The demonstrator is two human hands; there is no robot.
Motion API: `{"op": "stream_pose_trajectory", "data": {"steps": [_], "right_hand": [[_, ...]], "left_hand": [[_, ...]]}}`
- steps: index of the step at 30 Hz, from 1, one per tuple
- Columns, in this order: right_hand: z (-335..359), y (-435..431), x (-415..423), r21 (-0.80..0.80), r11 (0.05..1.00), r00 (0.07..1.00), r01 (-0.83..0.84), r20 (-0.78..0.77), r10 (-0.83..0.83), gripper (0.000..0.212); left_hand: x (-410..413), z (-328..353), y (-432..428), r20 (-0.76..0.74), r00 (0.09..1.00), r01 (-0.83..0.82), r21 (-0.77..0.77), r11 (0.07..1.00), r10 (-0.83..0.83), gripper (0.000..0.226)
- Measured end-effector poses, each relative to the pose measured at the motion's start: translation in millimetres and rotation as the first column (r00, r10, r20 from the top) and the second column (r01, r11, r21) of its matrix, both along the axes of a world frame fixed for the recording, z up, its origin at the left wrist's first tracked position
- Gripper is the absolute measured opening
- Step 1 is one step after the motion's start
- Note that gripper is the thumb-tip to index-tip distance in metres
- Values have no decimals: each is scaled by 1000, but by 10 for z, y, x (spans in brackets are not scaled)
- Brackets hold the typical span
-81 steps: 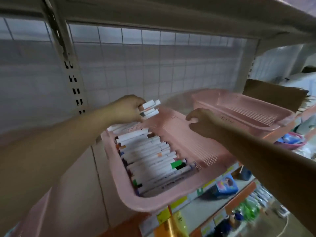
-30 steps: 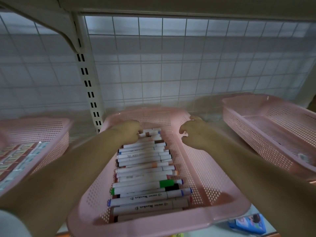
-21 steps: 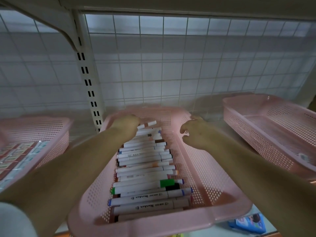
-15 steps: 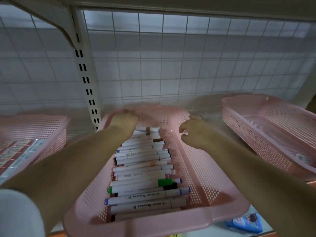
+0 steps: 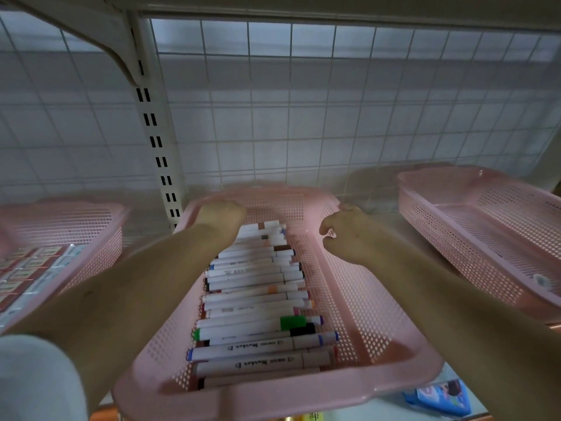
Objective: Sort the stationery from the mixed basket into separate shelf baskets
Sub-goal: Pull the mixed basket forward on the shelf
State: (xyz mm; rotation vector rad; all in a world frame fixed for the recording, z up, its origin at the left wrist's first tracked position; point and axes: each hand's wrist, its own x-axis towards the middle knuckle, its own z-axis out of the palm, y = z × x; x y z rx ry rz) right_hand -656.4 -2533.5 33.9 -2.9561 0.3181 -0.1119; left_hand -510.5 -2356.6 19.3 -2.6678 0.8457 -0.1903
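A pink perforated basket (image 5: 273, 396) sits in the middle of the shelf. Several white markers (image 5: 252, 299) with coloured caps lie side by side in a row along its left half. My left hand (image 5: 220, 217) is at the basket's far left corner, just above the farthest markers. Its back faces me, so the fingers are hidden. My right hand (image 5: 346, 235) is at the far right rim with loosely curled fingers, and I see nothing in them.
A pink basket (image 5: 76, 226) on the left holds rows of small flat packs (image 5: 30, 268). To the right, another pink basket (image 5: 485, 238) holds one small pale item (image 5: 540, 281). A wire grid (image 5: 334, 117) backs the shelf beside a slotted upright (image 5: 154, 141). A blue pack (image 5: 437, 396) lies on the shelf below.
My left hand let the last markers down onto the far end of the row, then slid to the far left corner. The right hand has stayed by the right rim.
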Motion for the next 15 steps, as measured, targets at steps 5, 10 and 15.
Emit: {"op": "stream_pose_trajectory", "data": {"steps": [5, 10, 15], "right_hand": [[15, 10, -25, 34, 999, 1000, -5, 17, 5, 36], [12, 6, -12, 45, 999, 1000, -3, 19, 3, 35], [20, 7, -26, 46, 999, 1000, -10, 20, 9, 35]], "left_hand": [[39, -76, -32, 1, 997, 74, 31, 997, -74, 19], [82, -78, -45, -34, 998, 54, 75, 996, -52, 42], [70, -86, -15, -2, 1000, 30, 53, 998, -30, 51]]}}
